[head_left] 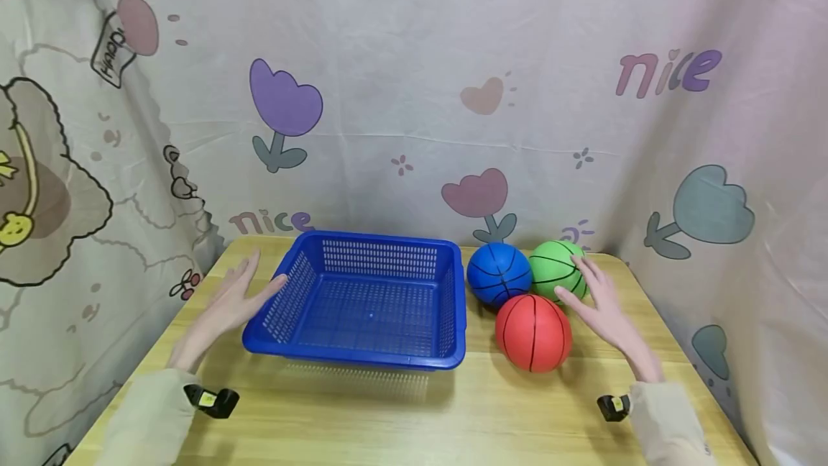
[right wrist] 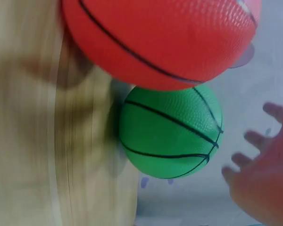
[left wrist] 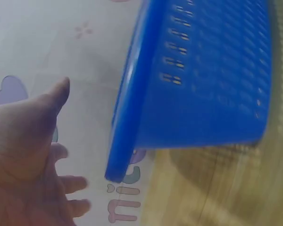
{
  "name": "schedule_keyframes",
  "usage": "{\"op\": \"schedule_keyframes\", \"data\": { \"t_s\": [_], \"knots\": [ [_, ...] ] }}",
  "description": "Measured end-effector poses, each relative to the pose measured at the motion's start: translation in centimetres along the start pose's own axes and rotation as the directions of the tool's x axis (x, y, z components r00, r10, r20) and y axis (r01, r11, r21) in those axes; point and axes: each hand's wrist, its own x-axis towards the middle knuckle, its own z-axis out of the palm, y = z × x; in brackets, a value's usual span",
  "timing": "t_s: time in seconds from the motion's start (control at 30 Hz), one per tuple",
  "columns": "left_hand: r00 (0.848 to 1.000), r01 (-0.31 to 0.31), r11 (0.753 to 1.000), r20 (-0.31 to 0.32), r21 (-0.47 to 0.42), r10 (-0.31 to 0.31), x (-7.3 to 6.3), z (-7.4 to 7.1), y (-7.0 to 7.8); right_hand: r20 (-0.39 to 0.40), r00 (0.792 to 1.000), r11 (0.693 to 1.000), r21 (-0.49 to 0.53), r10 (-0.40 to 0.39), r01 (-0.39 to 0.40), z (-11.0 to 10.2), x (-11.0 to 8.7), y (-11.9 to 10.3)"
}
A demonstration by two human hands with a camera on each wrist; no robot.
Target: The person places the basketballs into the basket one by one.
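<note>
A blue plastic basket [head_left: 371, 364] with slotted walls stands on the wooden table, nothing inside it. My left hand [head_left: 236, 297] is held beside its left wall, fingers spread; in the left wrist view the hand [left wrist: 26, 155] shows a gap to the basket rim [left wrist: 132, 103]. Right of the basket three small basketballs sit close together: a blue ball [head_left: 499, 275], a green ball [head_left: 555, 269] behind and a red ball [head_left: 533, 334] in front. My right hand [head_left: 604, 308] hovers at the right of the green ball, fingers extended and holding nothing. In the right wrist view the green ball [right wrist: 170, 132] is apart from the fingers.
The wooden table [head_left: 362, 423] ends at a patterned cloth backdrop [head_left: 388, 92], which also hangs along both sides. Each wrist carries a small black camera [head_left: 216, 403] over a light sleeve.
</note>
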Motion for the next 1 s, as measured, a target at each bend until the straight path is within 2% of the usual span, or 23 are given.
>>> {"op": "schedule_keyframes", "data": {
  "t_s": [0.13,0.23,0.3,0.47,0.6,0.73,0.93,1.0],
  "knots": [
    [0.999,0.004,0.994,0.043,-0.112,0.001,-0.4,0.1,-0.2,0.068,0.996,0.993,0.111,-0.056,0.048,0.3,-0.7,0.0],
    [0.998,0.026,0.982,0.057,-0.187,-0.016,-0.5,0.2,-0.5,0.106,0.99,0.973,0.22,-0.097,0.072,0.5,-1.1,0.5],
    [0.999,0.035,0.973,0.049,-0.23,-0.024,-0.5,0.5,-0.7,0.139,0.983,0.953,0.294,-0.118,0.073,0.5,-1.4,0.9],
    [0.999,0.035,0.952,0.002,-0.304,-0.036,-0.3,1.1,-1.2,0.205,0.961,0.88,0.469,-0.187,0.072,0.7,-1.7,2.0],
    [0.999,0.029,0.93,-0.008,-0.367,-0.034,-0.2,1.6,-1.4,0.231,0.949,0.841,0.537,-0.213,0.059,1.1,-1.7,2.5],
    [1.0,0.027,0.913,-0.003,-0.407,-0.031,-0.2,1.7,-1.5,0.253,0.947,0.843,0.537,-0.2,0.035,1.5,-1.7,2.8],
    [0.998,0.057,0.894,0.034,-0.444,-0.047,-0.3,1.8,-1.7,0.287,0.939,0.873,0.488,-0.187,0.025,2.0,-1.6,2.9],
    [0.997,0.07,0.88,0.047,-0.469,-0.055,-0.3,1.9,-1.8,0.296,0.937,0.879,0.477,-0.183,0.021,2.1,-1.6,2.9]
  ]
}}
